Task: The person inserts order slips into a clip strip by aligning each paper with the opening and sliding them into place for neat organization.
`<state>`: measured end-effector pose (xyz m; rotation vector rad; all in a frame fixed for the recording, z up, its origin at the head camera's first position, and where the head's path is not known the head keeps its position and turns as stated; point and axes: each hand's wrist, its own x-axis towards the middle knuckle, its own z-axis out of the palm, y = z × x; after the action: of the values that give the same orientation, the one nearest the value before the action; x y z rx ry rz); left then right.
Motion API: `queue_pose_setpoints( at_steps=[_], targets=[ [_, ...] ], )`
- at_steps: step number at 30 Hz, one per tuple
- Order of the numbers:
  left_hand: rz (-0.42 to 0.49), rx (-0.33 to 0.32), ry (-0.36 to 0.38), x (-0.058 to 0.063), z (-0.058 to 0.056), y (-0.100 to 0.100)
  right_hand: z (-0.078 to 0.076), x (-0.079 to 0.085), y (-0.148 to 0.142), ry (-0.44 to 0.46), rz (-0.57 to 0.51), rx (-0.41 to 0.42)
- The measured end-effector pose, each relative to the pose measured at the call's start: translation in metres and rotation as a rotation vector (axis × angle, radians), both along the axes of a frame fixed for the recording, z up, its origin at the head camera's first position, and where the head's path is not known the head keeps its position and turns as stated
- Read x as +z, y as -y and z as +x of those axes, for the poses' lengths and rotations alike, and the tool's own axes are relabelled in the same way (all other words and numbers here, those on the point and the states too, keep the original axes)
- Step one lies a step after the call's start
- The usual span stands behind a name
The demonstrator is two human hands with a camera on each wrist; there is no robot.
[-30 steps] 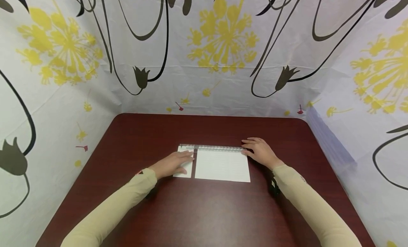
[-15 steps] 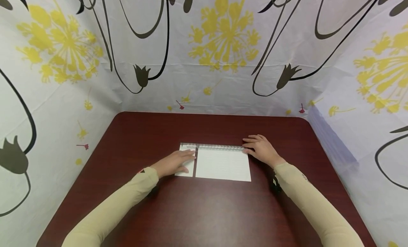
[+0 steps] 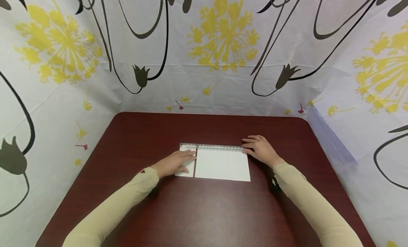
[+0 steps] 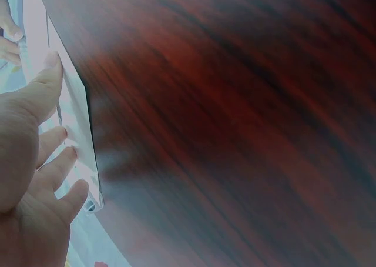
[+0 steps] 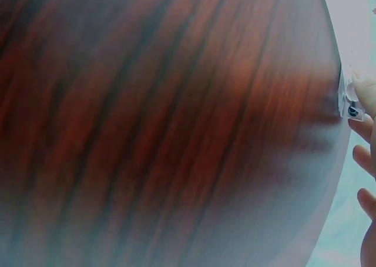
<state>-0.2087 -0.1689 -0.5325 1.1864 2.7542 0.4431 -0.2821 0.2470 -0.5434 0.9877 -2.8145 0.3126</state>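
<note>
On the table lie two white sheets: a narrow one (image 3: pixel 188 170) at left and a wide ruled one (image 3: pixel 222 164) at right, with a thin dark gap between them. Along their far edges runs a clear plastic binding strip (image 3: pixel 220 147) with a ladder-like pattern. My left hand (image 3: pixel 173 163) rests on the narrow sheet, its fingers spread towards the gap; the left wrist view shows thumb and fingertips on the white surface. My right hand (image 3: pixel 262 150) pinches the strip's right end between thumb and index finger, its other fingers loose beyond it. A small dark round spot shows at that clear end (image 5: pixel 352 110).
The dark red wooden table (image 3: pixel 204 208) has rounded far corners. A white cloth with yellow and dark plant prints (image 3: pixel 204 87) hangs behind it and along both sides. Dark gear (image 3: pixel 275 185) sits under the right wrist.
The left hand has shifted slightly right with the narrow sheet, and the gap between the sheets has become thinner. The right hand stays at the strip's end.
</note>
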Motion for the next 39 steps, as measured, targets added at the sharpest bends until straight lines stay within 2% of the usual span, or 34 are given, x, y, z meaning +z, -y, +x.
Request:
queue_pose_setpoints(
  at_steps=[10,39],
  targets=[
    [-0.016,0.029,0.052,-0.0016,0.0006,-0.0020,0.0000,-0.0002,0.0028,0.019,-0.012,0.000],
    [-0.019,0.024,0.046,-0.0021,-0.0004,-0.0015,0.0010,-0.0050,0.0045,0.022,-0.011,-0.016]
  ],
)
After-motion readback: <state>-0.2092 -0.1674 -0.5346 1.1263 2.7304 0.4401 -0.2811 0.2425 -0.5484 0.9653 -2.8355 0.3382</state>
